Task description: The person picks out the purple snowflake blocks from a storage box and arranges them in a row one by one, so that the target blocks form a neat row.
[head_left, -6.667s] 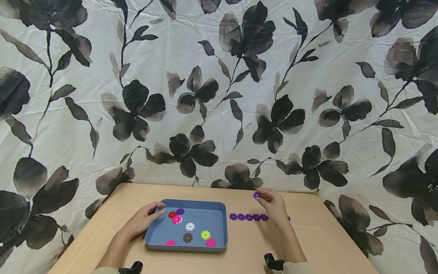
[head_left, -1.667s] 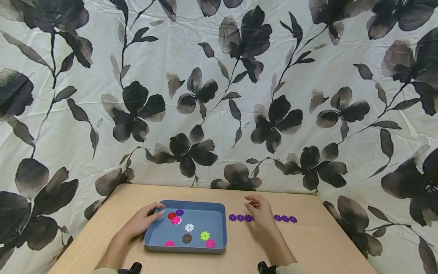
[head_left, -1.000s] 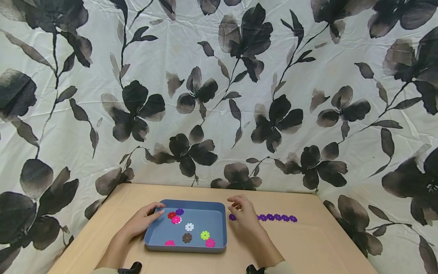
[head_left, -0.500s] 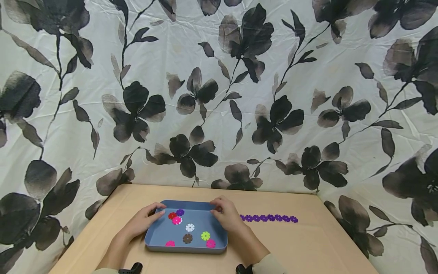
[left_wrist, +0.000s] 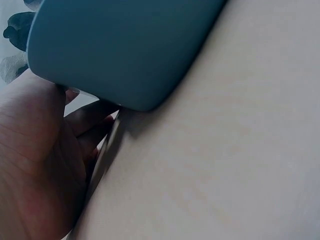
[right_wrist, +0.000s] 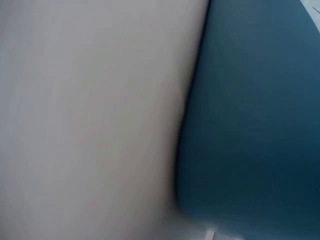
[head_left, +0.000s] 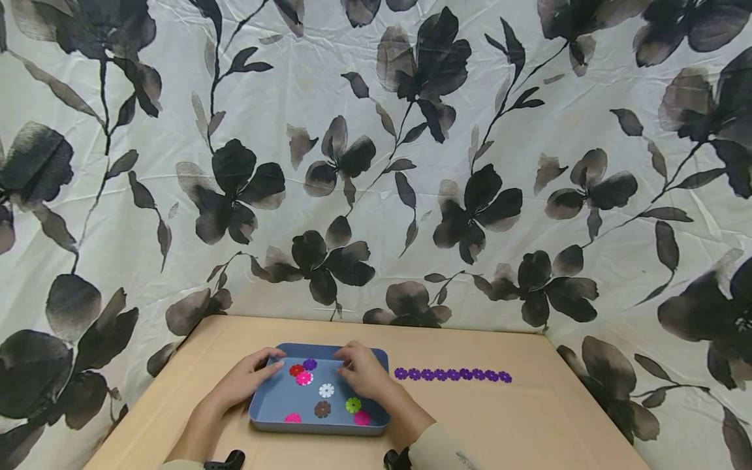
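Note:
My left hand [head_left: 243, 377] grips the left side of a blue-grey tray [head_left: 329, 428], thumb at the rim and fingers along the far left corner. In the left wrist view, that hand [left_wrist: 42, 135] is at the corner of the tray [left_wrist: 120, 55], its fingers partly hidden behind it. Over the right part of the tray hovers my right hand [head_left: 365, 373], fingers loosely bent, nothing visible in them. Flower-shaped discs lie in the tray: a purple disc [head_left: 309, 364], a red disc [head_left: 296, 370], a white disc [head_left: 326, 390], a brown disc [head_left: 322, 409], a lime disc [head_left: 353, 405] and several pink discs [head_left: 303, 378].
Right of the tray, a straight row of several purple flower-shaped discs [head_left: 453, 375] lies on the light wooden table [head_left: 529, 418]. Behind the table hangs a white cloth [head_left: 405, 215] with dark flowers.
Earlier my right hand held a purple disc above the row; that disc has left its fingers. The hand then moved left along the row and over the tray. My left hand stays put.

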`<state>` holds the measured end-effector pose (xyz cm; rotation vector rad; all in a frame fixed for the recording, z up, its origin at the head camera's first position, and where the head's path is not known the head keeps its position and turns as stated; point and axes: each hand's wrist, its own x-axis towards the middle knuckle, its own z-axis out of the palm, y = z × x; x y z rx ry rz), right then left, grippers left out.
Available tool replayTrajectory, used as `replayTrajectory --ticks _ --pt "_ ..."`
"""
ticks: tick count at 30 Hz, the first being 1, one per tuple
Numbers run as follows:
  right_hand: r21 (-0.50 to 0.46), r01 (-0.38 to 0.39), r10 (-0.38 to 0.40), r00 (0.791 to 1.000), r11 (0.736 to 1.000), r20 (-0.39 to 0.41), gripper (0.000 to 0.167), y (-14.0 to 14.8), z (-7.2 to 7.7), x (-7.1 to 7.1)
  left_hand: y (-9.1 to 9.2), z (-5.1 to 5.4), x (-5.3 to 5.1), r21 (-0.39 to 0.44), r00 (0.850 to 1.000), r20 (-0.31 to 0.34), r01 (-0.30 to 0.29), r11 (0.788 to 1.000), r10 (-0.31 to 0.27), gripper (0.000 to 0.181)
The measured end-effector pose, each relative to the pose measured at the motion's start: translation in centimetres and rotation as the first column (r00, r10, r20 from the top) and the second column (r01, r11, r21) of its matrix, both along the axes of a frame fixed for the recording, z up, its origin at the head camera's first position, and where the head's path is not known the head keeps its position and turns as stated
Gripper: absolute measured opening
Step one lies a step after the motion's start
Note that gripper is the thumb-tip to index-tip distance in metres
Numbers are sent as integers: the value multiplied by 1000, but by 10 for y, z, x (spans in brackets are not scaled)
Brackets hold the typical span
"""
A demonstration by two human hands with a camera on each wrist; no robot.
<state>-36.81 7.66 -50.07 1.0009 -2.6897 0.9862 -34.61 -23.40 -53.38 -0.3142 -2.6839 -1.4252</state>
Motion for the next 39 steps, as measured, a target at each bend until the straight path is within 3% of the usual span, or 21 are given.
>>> replayTrajectory --ticks 11,18,26,30,35,39 --pt "122 14 -18 999 992 33 34 -28 -5 4 2 1 2 -2 1000 2 -3 1000 3 35" --pt "164 -16 11 999 986 30 38 -39 -10 2 1 0 1 9 1000 6 4 1000 -4 34" --pt "300 -33 29 999 953 19 47 -46 -12 1 1 1 1 2 1000 5 5 1000 -5 34" --pt "330 -20 31 999 944 -28 43 -47 -12 2 1 1 1 7 1000 4 4 1000 -4 34" --pt "316 23 9 995 949 -100 31 -46 -12 1 1 0 1 7 1000 6 -2 1000 2 34" --pt "257 31 -7 995 966 -95 26 -43 -12 -1 1 1 1 6 1000 6 -3 1000 3 34"
